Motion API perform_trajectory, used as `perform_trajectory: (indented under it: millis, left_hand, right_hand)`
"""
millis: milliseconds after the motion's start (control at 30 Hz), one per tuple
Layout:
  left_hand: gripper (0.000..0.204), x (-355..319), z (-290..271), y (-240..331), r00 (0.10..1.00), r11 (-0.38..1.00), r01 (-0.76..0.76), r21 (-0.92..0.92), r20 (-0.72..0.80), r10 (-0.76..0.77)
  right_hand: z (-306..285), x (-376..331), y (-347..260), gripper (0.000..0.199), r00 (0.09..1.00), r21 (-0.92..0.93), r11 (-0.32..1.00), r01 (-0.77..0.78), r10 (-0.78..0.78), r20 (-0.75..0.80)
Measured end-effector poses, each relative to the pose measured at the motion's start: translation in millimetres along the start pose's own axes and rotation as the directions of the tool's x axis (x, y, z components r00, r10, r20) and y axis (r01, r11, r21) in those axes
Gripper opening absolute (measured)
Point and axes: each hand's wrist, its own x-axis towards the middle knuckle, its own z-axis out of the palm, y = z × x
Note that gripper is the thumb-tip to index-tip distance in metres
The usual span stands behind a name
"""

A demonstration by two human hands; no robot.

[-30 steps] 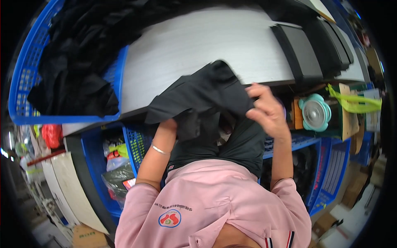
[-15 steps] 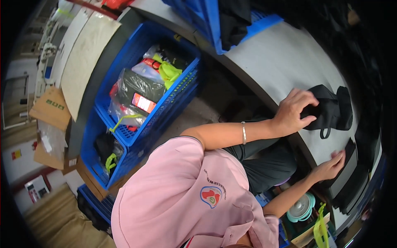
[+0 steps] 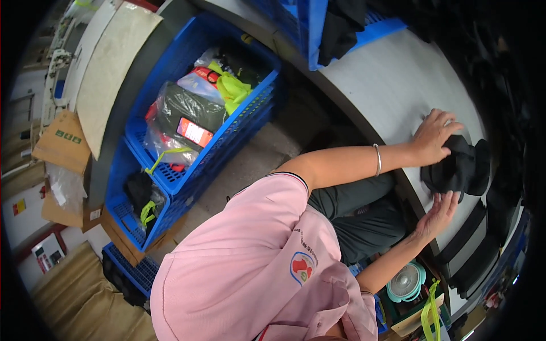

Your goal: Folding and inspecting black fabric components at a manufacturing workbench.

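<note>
Grey table (image 3: 392,85) bearing folded black garment (image 3: 458,170)

Black folded garment (image 3: 459,169): compact, bunched, lying flat on the grey table (image 3: 392,85) near its right edge, touched on two sides by open hands.

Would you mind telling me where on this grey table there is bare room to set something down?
The grey table lies bare between the blue crate and the left hand. It is crowded by the folded black garment, which both hands touch, the right hand at its near edge, and by dark stacked items beyond.
</note>
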Motion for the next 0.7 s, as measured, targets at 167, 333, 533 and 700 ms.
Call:
perform_trajectory:
  millis: [167, 333, 533, 700]
  left_hand:
    - [0.027, -3, 1, -2, 0.814, 0.797, 0.489, -0.353, 0.512, -0.273]
    - [0.017, -12, -24, -4, 0.677, 0.736, 0.635, -0.237, 0.63, -0.381]
    - [0.011, -25, -12, 14, 0.664, 0.729, 0.646, -0.228, 0.639, -0.389]
    - [0.011, -36, 6, 29, 0.712, 0.831, 0.536, -0.149, 0.609, -0.349]
  right_hand:
    - [0, -3, 10, 0.021, 0.975, 0.255, 0.941, -0.22, 0.205, 0.084]
    - [6, -4, 0, 0.04, 0.942, 0.384, 0.879, -0.283, 0.179, 0.285]
    - [-15, -1, -11, 0.04, 0.877, 0.654, 0.6, -0.461, 0.198, 0.437]
    - [-9, 10, -6, 0.019, 0.854, 0.489, 0.726, -0.484, 0.268, 0.446]
